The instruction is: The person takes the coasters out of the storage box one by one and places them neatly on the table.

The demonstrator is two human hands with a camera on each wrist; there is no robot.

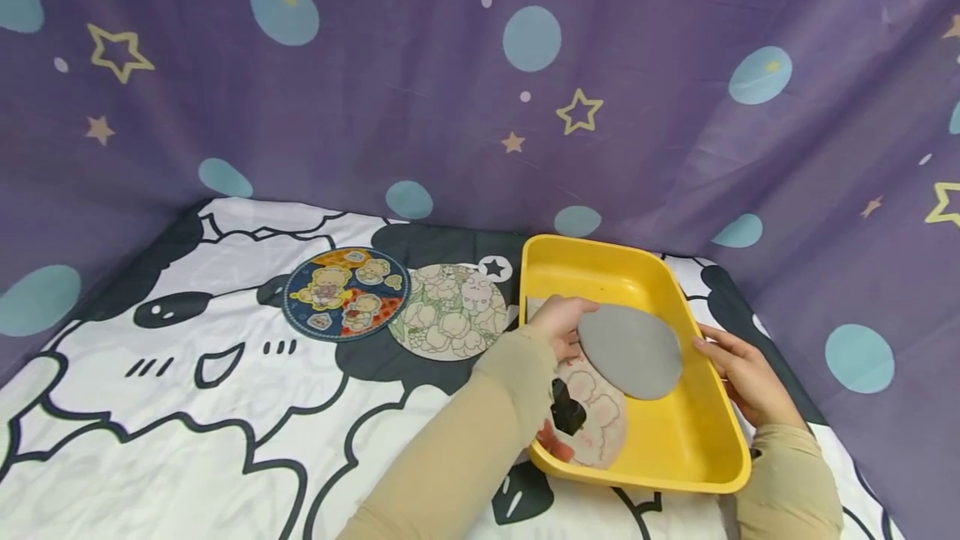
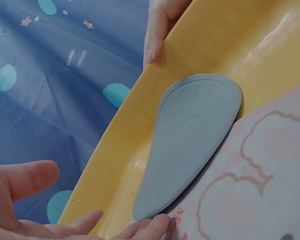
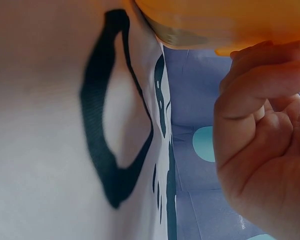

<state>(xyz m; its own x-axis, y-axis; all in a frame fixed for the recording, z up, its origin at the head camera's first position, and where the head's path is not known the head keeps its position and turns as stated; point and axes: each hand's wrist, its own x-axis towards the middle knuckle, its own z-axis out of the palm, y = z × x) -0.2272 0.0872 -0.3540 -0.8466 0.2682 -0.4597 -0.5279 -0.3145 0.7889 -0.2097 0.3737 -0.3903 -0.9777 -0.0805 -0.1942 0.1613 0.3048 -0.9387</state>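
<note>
A yellow plastic tub (image 1: pixel 697 457) holds a grey oval-looking mat (image 1: pixel 633 352), plain side up, and a pink-and-white printed mat (image 1: pixel 603 432) partly beneath it. My left hand (image 1: pixel 557 325) reaches into the tub at the grey mat's left end. In the left wrist view, its fingertips (image 2: pixel 160 226) touch the edge of the grey mat (image 2: pixel 197 135), while the thumb stands apart. My right hand (image 1: pixel 750 373) holds the tub's right side, thumb at the rim. Curled fingers of the right hand (image 3: pixel 265 120) meet the tub wall in the right wrist view.
Left of the tub lie a round blue, orange and red cartoon mat (image 1: pixel 337 298) and a pale flower-patterned round mat (image 1: pixel 450 315), their edges meeting. A black-and-white cartoon cloth (image 1: pixel 247 440) covers the table. Purple curtain (image 1: pixel 420 90) with stars hangs behind and at the sides.
</note>
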